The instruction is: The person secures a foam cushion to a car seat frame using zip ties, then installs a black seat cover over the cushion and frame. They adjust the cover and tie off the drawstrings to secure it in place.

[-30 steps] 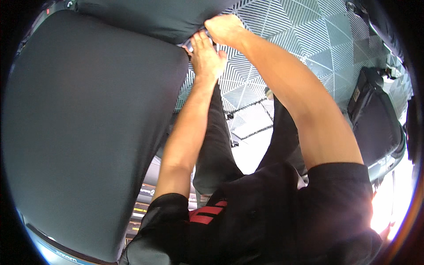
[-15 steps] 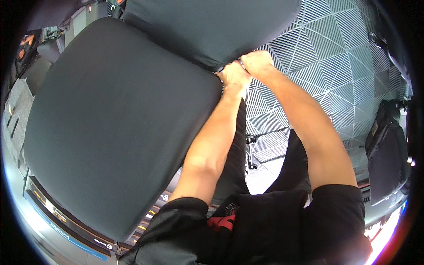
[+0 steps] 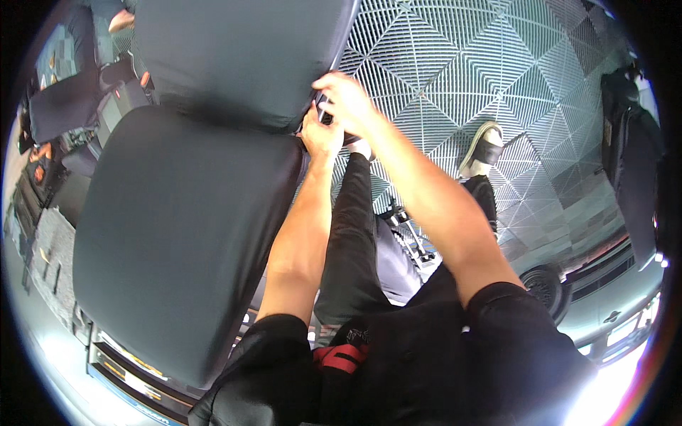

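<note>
Seat with two dark, smoothly covered cushions, as seen by a bystander; the person's two hands meet at the outer corner of the crease between them. The near cushion (image 3: 181, 234) spreads out to the left of and below the fingers; the far cushion (image 3: 241, 60) rises above and to the left of them. The left hand (image 3: 322, 136) lies along the corner, its fingers half bent, thumb apart; whether they pinch anything cannot be told. The right hand (image 3: 348, 105) reaches in just above, its fingers loosely curled at the far cushion's edge; a firm hold cannot be confirmed. A small dark part (image 3: 326, 108) shows between the two sets of fingers, touching or nearly so. The step in hand appears to be close fingertip work at this corner: it would be done best with the left fingers steadying the part, the right ones working along the edge, and the covering kept flat rather than bunched into the crease. Beyond the fingers, to the right, lies ribbed floor tiling (image 3: 433, 74), with a sandalled foot (image 3: 488, 150) lower down.
</note>
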### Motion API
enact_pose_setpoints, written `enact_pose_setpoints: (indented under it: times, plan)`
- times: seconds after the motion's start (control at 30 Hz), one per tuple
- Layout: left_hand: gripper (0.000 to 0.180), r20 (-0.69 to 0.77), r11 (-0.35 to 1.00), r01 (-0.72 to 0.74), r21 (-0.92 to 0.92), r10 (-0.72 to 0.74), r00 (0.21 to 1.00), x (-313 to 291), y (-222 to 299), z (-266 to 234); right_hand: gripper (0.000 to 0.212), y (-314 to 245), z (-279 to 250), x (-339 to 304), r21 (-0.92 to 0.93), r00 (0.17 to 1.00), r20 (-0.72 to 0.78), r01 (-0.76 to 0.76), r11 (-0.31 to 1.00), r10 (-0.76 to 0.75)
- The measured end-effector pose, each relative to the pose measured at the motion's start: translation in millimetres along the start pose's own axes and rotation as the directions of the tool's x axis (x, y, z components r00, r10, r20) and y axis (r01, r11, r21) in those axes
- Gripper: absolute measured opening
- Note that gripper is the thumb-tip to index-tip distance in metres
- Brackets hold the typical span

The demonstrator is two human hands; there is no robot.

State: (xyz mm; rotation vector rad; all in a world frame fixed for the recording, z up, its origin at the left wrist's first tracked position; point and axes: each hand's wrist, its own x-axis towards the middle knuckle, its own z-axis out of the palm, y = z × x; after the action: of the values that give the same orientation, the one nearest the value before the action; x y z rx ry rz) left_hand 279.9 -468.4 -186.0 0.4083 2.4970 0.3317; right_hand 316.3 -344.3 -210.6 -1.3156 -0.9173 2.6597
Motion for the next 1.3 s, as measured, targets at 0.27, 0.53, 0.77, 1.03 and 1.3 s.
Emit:
enact_pose_setpoints:
  times: [0.27,0.53,0.77,1.03,1.3]
  plan:
    - [0.063,-0.148,0.973,-0.190,-0.130,0.171,0.974,-29.5,-22.0,7.0,0.055,-33.3,43.1,16.2,0.253,0.915,-0.094,-0.360,0.898,0.393]
    - [0.051,0.132,0.866,0.311,-0.392,-0.282,0.950,-135.6,-34.7,20.4,0.044,-48.3,27.9,16.8,0.140,0.920,-0.130,-0.351,0.926,0.369]
    - [0.056,-0.327,0.767,-0.171,-0.619,-0.052,0.944,26.5,79.1,-66.2,0.073,-27.5,-46.3,-9.3,0.022,0.913,-0.286,-0.297,0.955,0.291]
    - [0.100,-0.152,0.655,0.653,-0.380,-0.741,0.654,205.6,-21.9,-124.4,0.086,-152.5,32.1,31.2,-0.873,0.540,-0.121,0.342,0.348,-0.833]
    - [0.103,-0.187,0.734,0.629,-0.256,-0.676,0.713,215.0,-21.3,-104.7,0.090,-167.9,77.4,94.0,-0.895,0.826,0.082,-0.185,-0.406,-0.558]
